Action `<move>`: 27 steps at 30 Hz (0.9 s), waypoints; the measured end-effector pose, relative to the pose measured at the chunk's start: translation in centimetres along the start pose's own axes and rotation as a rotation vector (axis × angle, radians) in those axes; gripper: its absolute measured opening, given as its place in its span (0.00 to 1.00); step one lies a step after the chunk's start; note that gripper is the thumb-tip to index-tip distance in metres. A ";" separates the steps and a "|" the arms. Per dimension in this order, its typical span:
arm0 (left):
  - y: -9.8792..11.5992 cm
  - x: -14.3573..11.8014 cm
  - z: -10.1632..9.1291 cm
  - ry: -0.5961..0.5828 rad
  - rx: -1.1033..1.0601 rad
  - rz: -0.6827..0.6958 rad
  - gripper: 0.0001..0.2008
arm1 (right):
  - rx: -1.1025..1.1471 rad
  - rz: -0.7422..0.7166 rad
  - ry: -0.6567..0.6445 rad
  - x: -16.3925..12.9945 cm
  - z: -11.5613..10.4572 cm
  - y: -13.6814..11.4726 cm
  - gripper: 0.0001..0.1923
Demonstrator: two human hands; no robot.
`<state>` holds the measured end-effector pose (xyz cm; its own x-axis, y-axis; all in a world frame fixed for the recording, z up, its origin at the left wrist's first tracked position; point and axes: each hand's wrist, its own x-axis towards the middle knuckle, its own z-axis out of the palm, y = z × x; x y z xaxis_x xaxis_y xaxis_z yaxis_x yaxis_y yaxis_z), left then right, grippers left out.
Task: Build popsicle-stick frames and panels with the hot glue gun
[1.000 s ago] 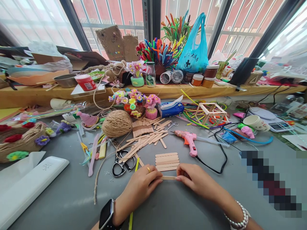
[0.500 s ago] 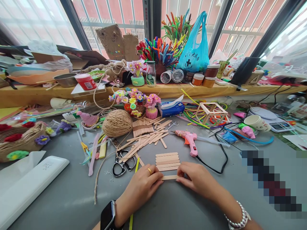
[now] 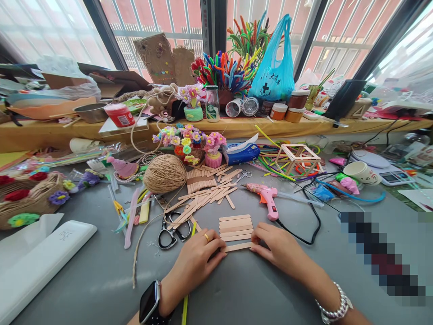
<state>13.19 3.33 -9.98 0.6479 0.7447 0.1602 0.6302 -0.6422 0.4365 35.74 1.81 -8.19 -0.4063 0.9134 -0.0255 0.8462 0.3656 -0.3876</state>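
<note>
One craft stick (image 3: 238,247) was held, ends pinched by left hand (image 3: 198,256) and right hand (image 3: 280,246), just beside a row of sticks (image 3: 236,229); pink glue gun (image 3: 269,197) lay nearby.

1. Left hand (image 3: 196,255): a smooth gold-coloured ring (image 3: 206,238) around one finger.
2. Left wrist (image 3: 166,299): a rectangular smartwatch (image 3: 149,301) with a dark glossy screen (image 3: 148,299), silver-edged case (image 3: 158,290) and black strap (image 3: 160,318) dotted with holes.
3. Right wrist (image 3: 327,289): a chunky silver beaded bracelet (image 3: 343,302).

Bright daylight from windows (image 3: 162,22) beyond far edge of surface (image 3: 264,289) (left panes (image 3: 57,31) washed out); pixelated patch (image 3: 382,262) toward right edge.
</note>
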 end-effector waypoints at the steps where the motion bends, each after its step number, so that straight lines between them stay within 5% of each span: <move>1: 0.0 0.0 0.0 0.004 0.001 -0.005 0.05 | 0.003 0.005 0.000 0.0 0.0 0.0 0.02; 27: -0.1 0.0 0.2 0.081 0.098 -0.022 0.03 | 0.003 0.067 0.030 0.0 0.1 0.1 0.01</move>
<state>13.26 3.38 -10.20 0.5992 0.7687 0.2238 0.6855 -0.6370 0.3527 35.74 1.80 -8.34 -0.3379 0.9409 -0.0238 0.8703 0.3027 -0.3885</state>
